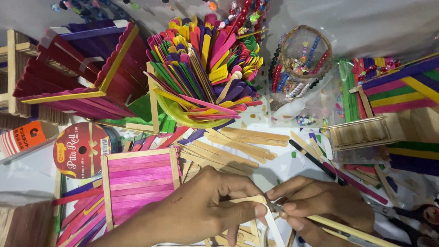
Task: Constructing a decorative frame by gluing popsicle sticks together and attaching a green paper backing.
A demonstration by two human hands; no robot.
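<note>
1. My left hand (206, 208) pinches a plain wooden craft stick (249, 199) between thumb and fingers, which are clamped on its flat, pale, smooth face at the near centre of the scene.
2. My right hand (320, 203) closes its fingers on a long slim tool with a pale yellow handle (347, 230); its small metal tip meets the rounded end of the craft stick, just between my two hands.
3. Under and just beyond my hands lies a fan of bare wooden sticks (228, 148), flat, matte, round-ended and overlapping.
4. To the near left rests a square panel (139, 180) of pink sticks laid edge to edge inside a bare wood frame; loose pink, purple and red sticks spread beneath it.
5. Left of the panel sits a ribbon spool (80, 148), a round disc with a red and gold label.
6. At far centre a translucent yellow-green bowl (180, 114) holds a dense upright bundle of dyed sticks in pink, yellow, green and purple.
7. At far left a box-like stick structure (87, 68) in maroon and purple, edged in yellow, lies tilted.
8. At far right a clear round container (304, 52) holds strings of mixed coloured beads; striped stick panels (402, 87) lie to its right.
9. At the near right edge, black scissor handles (423, 219) lie on the white table (279, 171).
</note>
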